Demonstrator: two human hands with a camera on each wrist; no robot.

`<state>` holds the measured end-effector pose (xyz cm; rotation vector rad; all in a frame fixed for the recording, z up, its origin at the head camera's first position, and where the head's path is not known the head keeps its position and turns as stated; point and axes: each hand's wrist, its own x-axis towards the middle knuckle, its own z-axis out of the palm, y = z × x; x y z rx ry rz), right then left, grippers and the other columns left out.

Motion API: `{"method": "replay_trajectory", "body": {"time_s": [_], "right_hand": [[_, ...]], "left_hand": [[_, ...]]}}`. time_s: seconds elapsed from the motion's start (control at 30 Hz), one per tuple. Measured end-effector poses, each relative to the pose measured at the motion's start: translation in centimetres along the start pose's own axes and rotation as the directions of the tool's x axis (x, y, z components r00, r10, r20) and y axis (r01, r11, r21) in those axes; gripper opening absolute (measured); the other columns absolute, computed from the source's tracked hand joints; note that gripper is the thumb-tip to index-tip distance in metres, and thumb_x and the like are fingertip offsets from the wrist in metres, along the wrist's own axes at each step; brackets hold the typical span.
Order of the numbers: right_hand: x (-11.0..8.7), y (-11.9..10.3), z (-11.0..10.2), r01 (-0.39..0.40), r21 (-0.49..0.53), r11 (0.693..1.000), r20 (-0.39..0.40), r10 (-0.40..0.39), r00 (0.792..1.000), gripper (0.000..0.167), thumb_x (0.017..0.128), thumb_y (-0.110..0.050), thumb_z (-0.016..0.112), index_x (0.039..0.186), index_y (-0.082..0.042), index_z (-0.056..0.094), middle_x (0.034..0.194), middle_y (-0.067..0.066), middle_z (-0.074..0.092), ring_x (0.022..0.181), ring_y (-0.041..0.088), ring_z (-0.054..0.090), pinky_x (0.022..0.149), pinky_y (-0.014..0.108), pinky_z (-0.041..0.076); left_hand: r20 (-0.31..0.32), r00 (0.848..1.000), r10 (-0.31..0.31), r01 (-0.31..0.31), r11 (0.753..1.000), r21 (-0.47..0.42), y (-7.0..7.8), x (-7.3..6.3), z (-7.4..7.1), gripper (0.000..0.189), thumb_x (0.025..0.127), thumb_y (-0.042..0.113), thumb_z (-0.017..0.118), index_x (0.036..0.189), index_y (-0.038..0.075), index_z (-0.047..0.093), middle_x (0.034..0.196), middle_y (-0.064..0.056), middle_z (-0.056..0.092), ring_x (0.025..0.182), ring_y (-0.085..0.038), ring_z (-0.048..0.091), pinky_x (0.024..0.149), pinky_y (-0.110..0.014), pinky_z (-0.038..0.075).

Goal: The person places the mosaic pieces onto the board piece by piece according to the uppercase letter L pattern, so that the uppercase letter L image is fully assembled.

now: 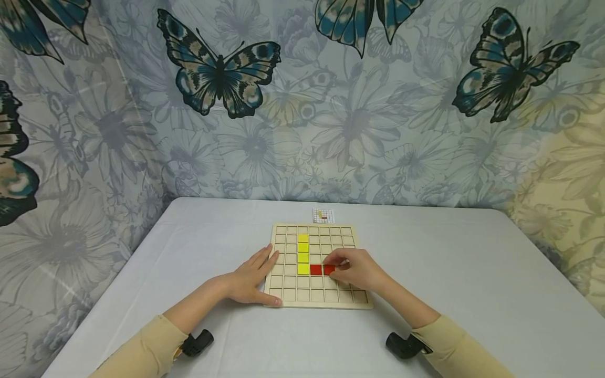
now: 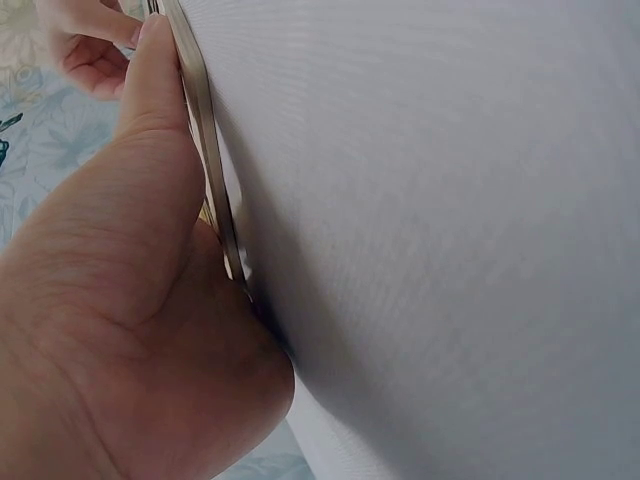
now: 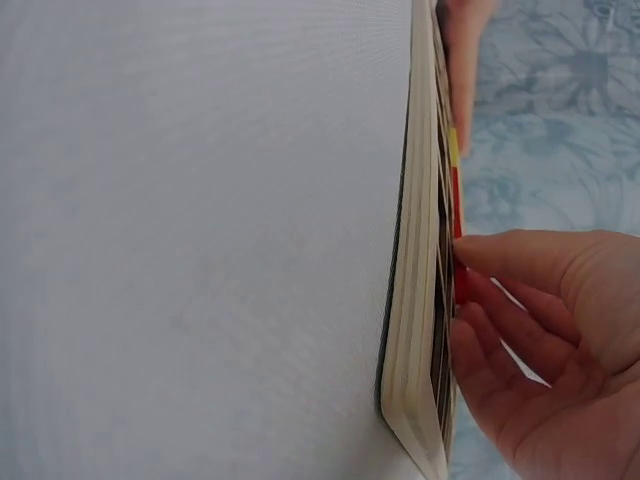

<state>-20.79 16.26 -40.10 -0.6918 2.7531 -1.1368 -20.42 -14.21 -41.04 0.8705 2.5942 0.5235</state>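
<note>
A light wooden grid board (image 1: 315, 296) lies on the white table. One column holds several yellow square tiles (image 1: 303, 257). To the right of the lowest yellow tile, in the same row, are two red tiles (image 1: 315, 270). My left hand (image 1: 250, 278) rests along the board's left edge, fingers extended and thumb on its near corner. With thumb and fingertips, my right hand (image 1: 354, 268) pinches the right-hand red tile (image 1: 328, 270) at its cell. From the side, the right wrist view shows red (image 3: 459, 285) between those fingers, right at the board's surface.
A small printed card (image 1: 323, 216) with a coloured grid lies just beyond the board's far edge. White cloth covers the table (image 1: 449, 252). Behind it hangs a fabric backdrop (image 1: 354, 126) with butterflies and flowers. Each forearm wears a black wrist camera (image 1: 198, 343).
</note>
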Motion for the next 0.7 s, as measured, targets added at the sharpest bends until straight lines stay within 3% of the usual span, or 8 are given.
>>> {"method": "replay_trajectory", "body": {"time_s": [0.33, 0.7], "right_hand": [[-0.1, 0.1, -0.1, 0.012, 0.013, 1.000, -0.005, -0.012, 1.000, 0.022, 0.082, -0.001, 0.073, 0.102, -0.010, 0.072, 0.098, -0.001, 0.068, 0.092, 0.018, 0.061, 0.080, 0.029, 0.054], [-0.5, 1.0, -0.7, -0.051, 0.072, 0.996, -0.068, 0.055, 0.996, 0.010, 0.089, -0.011, 0.071, 0.099, -0.011, 0.073, 0.093, -0.005, 0.069, 0.090, 0.014, 0.063, 0.082, 0.030, 0.053]], "left_hand": [[0.004, 1.000, -0.012, 0.012, 1.000, 0.000, -0.1, 0.0, 0.1, 0.115, 0.081, 0.066, 0.065, 0.157, 0.006, 0.003, 0.162, -0.016, -0.010, 0.148, -0.031, -0.007, 0.116, -0.052, 0.011], [0.003, 1.000, -0.011, 0.011, 1.000, 0.003, -0.1, -0.1, 0.1, 0.114, 0.082, 0.065, 0.066, 0.157, 0.006, 0.004, 0.162, -0.015, -0.009, 0.148, -0.031, -0.007, 0.116, -0.051, 0.011]]}}
